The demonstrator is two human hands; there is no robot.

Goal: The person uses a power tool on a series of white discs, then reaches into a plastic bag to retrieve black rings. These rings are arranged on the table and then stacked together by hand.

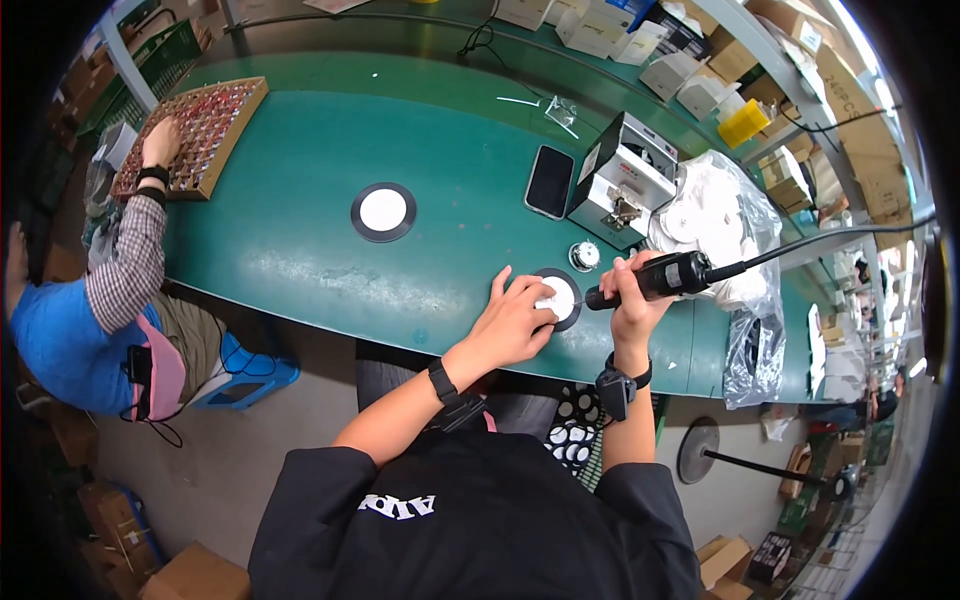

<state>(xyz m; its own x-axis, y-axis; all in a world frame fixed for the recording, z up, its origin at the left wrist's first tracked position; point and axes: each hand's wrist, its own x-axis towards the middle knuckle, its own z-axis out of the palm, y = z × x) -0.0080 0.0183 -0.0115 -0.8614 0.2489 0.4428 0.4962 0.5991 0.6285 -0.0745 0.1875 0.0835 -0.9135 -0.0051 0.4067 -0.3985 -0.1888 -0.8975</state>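
Observation:
A white round disc with a black rim [560,296] lies flat near the table's front edge. My left hand [513,318] holds it down, its bent fingertips and thumb closed on the left part of the disc. In my right hand [635,312] is a black corded electric screwdriver [660,278], gripped around its body and nearly level. The tool's tip points left at the disc's right side; whether the bit touches a screw cannot be made out. Just behind the disc stands a small round silver metal part [584,256]. Farther left lies a second black-rimmed white disc [383,211].
Behind my right hand stand a silver machine [625,180] and a phone [550,181]. A clear bag of white parts [715,220] sits to the right, under the screwdriver's cord [810,243]. At the left, a co-worker's hand [162,142] reaches into a compartment box [215,130].

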